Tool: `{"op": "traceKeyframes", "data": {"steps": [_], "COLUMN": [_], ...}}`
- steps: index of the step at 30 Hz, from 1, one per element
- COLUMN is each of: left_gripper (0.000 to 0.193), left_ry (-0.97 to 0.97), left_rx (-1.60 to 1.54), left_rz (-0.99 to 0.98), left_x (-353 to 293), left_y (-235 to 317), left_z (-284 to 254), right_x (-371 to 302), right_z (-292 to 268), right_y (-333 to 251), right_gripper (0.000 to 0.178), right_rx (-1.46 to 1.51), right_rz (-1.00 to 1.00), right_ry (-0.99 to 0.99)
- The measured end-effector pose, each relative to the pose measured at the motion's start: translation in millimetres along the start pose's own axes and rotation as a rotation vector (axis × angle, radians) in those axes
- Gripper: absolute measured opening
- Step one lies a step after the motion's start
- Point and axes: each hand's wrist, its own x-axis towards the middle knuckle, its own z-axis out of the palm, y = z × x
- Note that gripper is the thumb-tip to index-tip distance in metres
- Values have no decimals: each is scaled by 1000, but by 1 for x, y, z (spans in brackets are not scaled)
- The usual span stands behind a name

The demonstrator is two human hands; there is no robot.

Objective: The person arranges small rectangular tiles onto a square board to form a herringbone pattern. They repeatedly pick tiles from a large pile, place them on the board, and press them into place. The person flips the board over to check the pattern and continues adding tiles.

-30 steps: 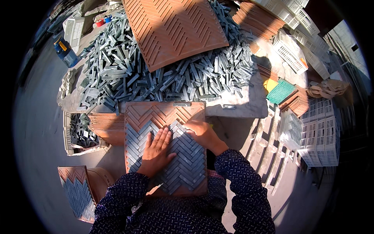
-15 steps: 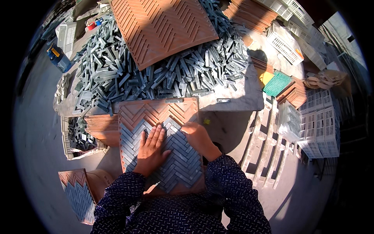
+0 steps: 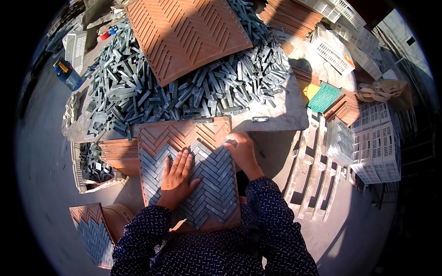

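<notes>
**Hands on the herringbone tray, bare rows toward the top of the frame**

The terracotta herringbone tray (image 3: 184, 133) sits at centre frame, its lower two thirds filled with grey tile strips (image 3: 212, 184) set in a zigzag; the unfilled grooves lie along its upper edge, just above both hands. The strips' long axes run on diagonals, slanting up-left and up-right in turn.

The left hand (image 3: 177, 177) lies flat and open, fingers spread, palm pressing the laid strips at the tray's middle; it grips nothing. The right hand (image 3: 241, 152) rests at the tray's right edge, fingers curled toward the boundary of the filled area; whether it pinches a strip cannot be told. It is the hand nearer the bare upper-right corner.

Beyond the tray's top edge, the heap of loose grey strips (image 3: 184, 87) covers the surface (image 3: 281, 115), with a second, empty grooved tray (image 3: 189, 37) lying on top. A part-filled tray (image 3: 92, 230) sits at lower left, white crates (image 3: 377, 138) at right.
</notes>
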Motion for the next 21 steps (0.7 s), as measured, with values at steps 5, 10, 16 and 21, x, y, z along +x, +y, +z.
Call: {"op": "traceKeyframes", "data": {"steps": [5, 10, 16, 21], "left_gripper": [82, 83, 84, 80], "left_ry": [-26, -13, 18, 14], "left_rx": [-28, -29, 30, -72], "left_rz": [-20, -13, -7, 149], "left_x": [-4, 1, 3, 33], "left_y": [-3, 1, 4, 44], "left_z": [-1, -5, -1, -10], "right_x": [-3, -44, -64, -58], "right_z": [-14, 1, 23, 17], "right_y": [-15, 9, 14, 27], "right_gripper": [42, 50, 51, 47], "right_rx": [34, 154, 178, 456], "right_rz": [-55, 295, 269, 305], "right_ry": [12, 19, -59, -58]}}
